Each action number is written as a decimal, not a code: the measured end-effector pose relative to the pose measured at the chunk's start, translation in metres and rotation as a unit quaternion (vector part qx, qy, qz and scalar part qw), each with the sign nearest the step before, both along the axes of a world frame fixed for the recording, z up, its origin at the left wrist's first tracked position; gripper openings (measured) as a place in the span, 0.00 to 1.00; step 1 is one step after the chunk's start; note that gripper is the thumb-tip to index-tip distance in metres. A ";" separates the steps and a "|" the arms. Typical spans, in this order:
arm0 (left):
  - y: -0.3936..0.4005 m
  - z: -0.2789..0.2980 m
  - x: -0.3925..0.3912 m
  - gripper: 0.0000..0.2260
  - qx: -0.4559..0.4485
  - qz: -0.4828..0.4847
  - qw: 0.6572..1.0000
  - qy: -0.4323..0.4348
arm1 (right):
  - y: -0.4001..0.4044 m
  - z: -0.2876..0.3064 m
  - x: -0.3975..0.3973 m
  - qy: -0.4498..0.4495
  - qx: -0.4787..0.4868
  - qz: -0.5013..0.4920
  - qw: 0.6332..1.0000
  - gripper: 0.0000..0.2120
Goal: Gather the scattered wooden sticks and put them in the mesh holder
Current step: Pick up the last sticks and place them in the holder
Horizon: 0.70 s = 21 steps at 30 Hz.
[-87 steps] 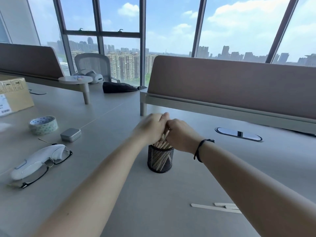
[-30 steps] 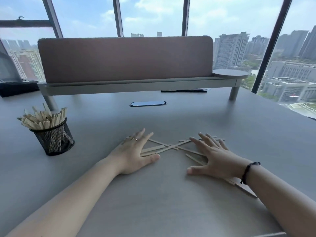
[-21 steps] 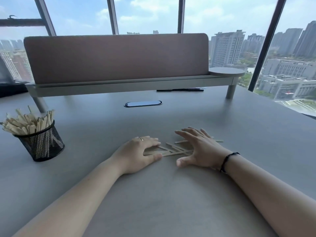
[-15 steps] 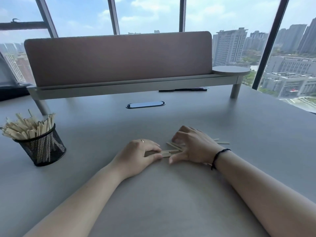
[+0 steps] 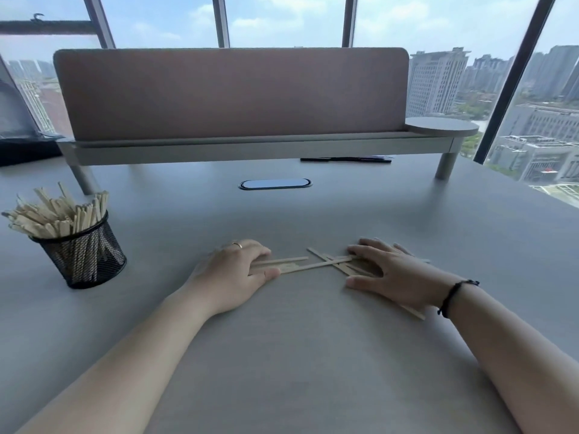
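Several loose wooden sticks (image 5: 316, 264) lie crossed on the grey table (image 5: 297, 355), between my two hands. My left hand (image 5: 232, 272) covers their left ends, fingers curled over them and thumb pressed against the front. My right hand (image 5: 396, 274) lies flat on their right ends with its fingers spread. One stick pokes out from under my right wrist. The black mesh holder (image 5: 84, 256) stands upright at the left, well apart from my left hand, packed with wooden sticks (image 5: 53, 214) that fan out above its rim.
A brown divider panel (image 5: 232, 92) on a raised shelf crosses the back of the table. An oval cable port (image 5: 275, 184) sits in front of it, and black pens (image 5: 344, 159) lie under the shelf. The table's edge runs along the windows at right.
Earlier both hands were at the holder; they then came down on the loose sticks and swept them together. In the last half second my hands have drawn apart, exposing the crossed sticks.
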State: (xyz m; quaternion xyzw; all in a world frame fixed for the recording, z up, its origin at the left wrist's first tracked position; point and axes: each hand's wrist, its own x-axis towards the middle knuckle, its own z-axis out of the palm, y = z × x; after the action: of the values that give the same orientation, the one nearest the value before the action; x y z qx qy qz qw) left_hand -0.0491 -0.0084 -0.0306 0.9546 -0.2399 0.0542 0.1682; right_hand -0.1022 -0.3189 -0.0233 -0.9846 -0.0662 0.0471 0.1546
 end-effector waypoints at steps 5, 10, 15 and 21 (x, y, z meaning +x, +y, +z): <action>0.008 0.000 -0.004 0.32 0.036 0.045 0.998 0.041 | 0.027 -0.001 0.008 -0.082 0.079 0.013 0.993 0.25; 0.007 -0.001 -0.004 0.37 0.022 -0.010 0.997 0.068 | 0.047 -0.005 0.019 -0.086 0.125 0.037 0.988 0.18; 0.009 -0.001 -0.002 0.33 -0.072 -0.033 0.993 0.089 | 0.047 -0.006 0.030 -0.057 0.181 0.063 0.980 0.17; 0.011 -0.002 0.006 0.23 -0.161 -0.052 0.980 0.105 | 0.049 -0.002 0.044 -0.067 0.191 0.052 0.978 0.12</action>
State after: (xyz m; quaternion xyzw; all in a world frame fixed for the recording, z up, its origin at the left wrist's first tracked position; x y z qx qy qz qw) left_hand -0.0426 0.0027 -0.0323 0.9017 -0.2580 -0.0175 0.3464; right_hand -0.0582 -0.2694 -0.0256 -0.9332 -0.1349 -0.0241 0.3322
